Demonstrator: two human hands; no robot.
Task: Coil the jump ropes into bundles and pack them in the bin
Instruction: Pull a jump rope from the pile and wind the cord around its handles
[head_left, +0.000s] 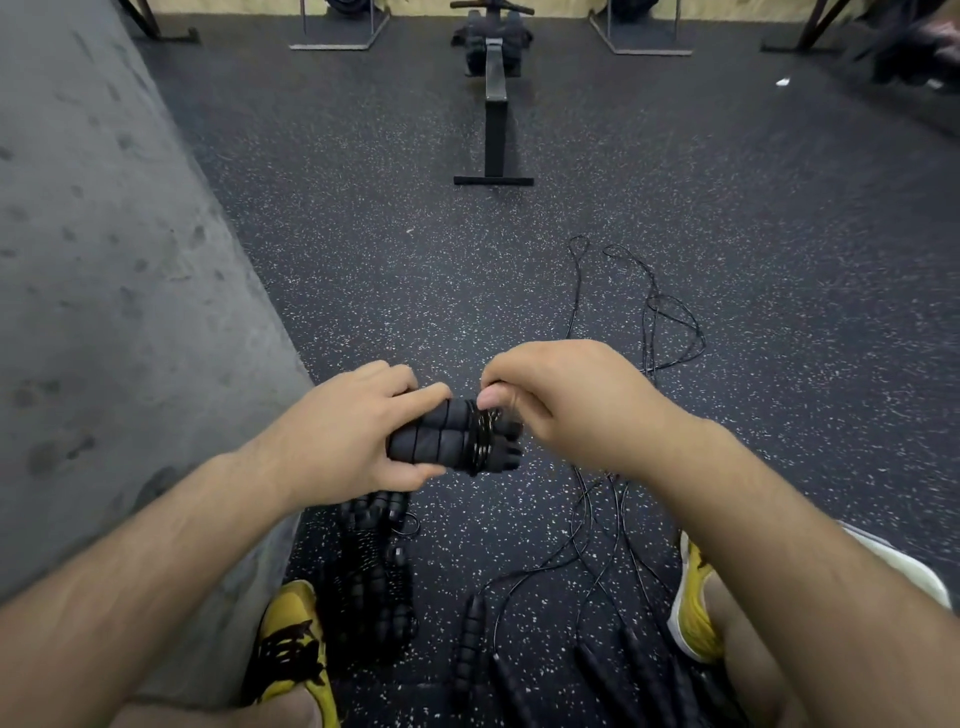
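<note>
My left hand (353, 436) grips a pair of black foam jump rope handles (441, 441) held side by side, with thin black cord wound several turns around them. My right hand (561, 400) pinches that cord (480, 441) at the wrap, right beside the handles' ends. Loose black rope (649, 322) trails over the floor ahead and to the right. A dark pile of wound rope bundles (374, 582) lies on the floor between my feet. Several more loose handles (519, 670) lie at the bottom centre. No bin is in view.
A grey padded block (104, 312) fills the left side. My yellow shoes (296, 644) flank the pile. A black bench frame (496, 119) stands ahead on the speckled rubber floor (363, 234), with rack bases along the far wall.
</note>
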